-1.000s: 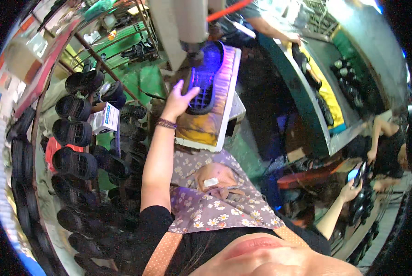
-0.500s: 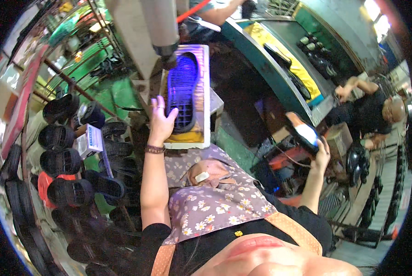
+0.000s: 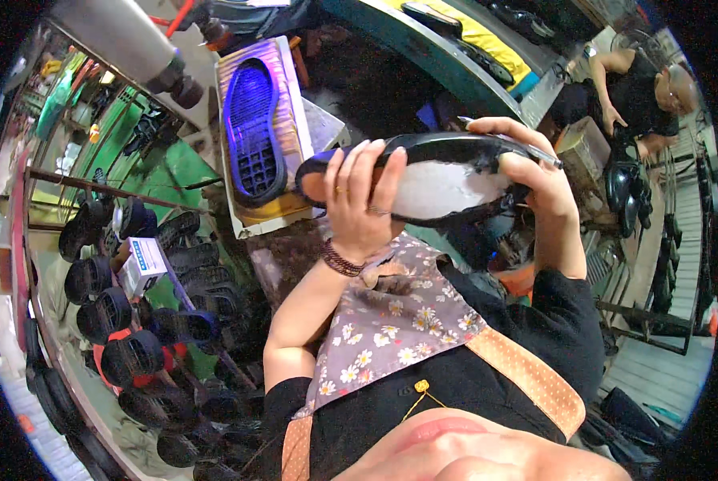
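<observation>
A black shoe [image 3: 447,192] lies across both my hands, its underside showing a pale grey-white patch and a tan area at the left end. My left hand [image 3: 363,196] is closed over that tan end, thumb hidden. Gripping the other end is my right hand [image 3: 547,176]; a slim metallic piece shows by its fingers, too little to name. Just left of the shoe, a dark shoe sole [image 3: 254,136] lit violet-blue rests, tread-like grid upward, on a pale-edged board [image 3: 304,120]. Neither hand touches the sole.
A grey cylindrical machine part [image 3: 122,44] hangs at upper left. Racks of black soles [image 3: 134,357] stand at left, with a small white box [image 3: 142,266]. Behind runs a conveyor with yellow cloth [image 3: 499,48] bearing shoes. A co-worker [image 3: 635,88] sits at right.
My left hand has left the board and come onto the shoe. My right hand has brought the shoe inward and up. The whole view has shifted, putting the board farther left.
</observation>
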The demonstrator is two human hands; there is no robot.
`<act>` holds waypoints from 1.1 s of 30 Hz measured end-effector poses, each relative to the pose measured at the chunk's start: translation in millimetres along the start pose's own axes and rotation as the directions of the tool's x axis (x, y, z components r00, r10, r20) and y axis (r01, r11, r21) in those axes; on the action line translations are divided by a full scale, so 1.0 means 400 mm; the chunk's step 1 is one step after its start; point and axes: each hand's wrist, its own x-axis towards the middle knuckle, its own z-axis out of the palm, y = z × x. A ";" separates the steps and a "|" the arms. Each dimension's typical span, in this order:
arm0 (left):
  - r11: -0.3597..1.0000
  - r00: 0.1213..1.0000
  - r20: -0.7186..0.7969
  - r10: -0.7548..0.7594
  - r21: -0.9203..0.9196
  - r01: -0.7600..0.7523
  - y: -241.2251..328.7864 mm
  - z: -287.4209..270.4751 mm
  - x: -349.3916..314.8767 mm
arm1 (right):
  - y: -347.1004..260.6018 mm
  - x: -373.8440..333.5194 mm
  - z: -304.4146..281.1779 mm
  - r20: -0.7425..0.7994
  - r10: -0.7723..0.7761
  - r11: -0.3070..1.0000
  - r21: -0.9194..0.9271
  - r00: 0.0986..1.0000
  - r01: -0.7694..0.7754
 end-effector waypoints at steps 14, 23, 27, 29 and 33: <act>-0.708 0.375 0.808 -0.455 -0.584 0.397 -0.031 -0.033 -0.130 | 0.244 0.031 0.177 0.198 -0.117 0.970 0.232 0.973 0.070; -0.722 0.291 0.852 -0.436 -0.524 0.451 -0.036 -0.080 -0.104 | 0.319 -0.011 0.234 0.187 -0.140 0.890 0.453 0.972 0.041; -0.295 0.279 0.613 -0.739 -0.668 0.683 0.014 -0.074 -0.092 | 0.345 -0.040 0.262 0.221 0.010 0.876 0.468 0.975 -0.115; 0.041 0.467 0.467 -0.751 -0.673 0.739 0.031 -0.069 -0.096 | 0.372 -0.046 0.242 0.206 0.210 0.867 0.413 0.956 -0.279; 0.028 0.469 0.690 -0.551 -0.547 0.837 -0.133 -0.189 -0.048 | 0.426 -0.093 0.224 0.282 0.220 0.475 0.805 0.934 -0.355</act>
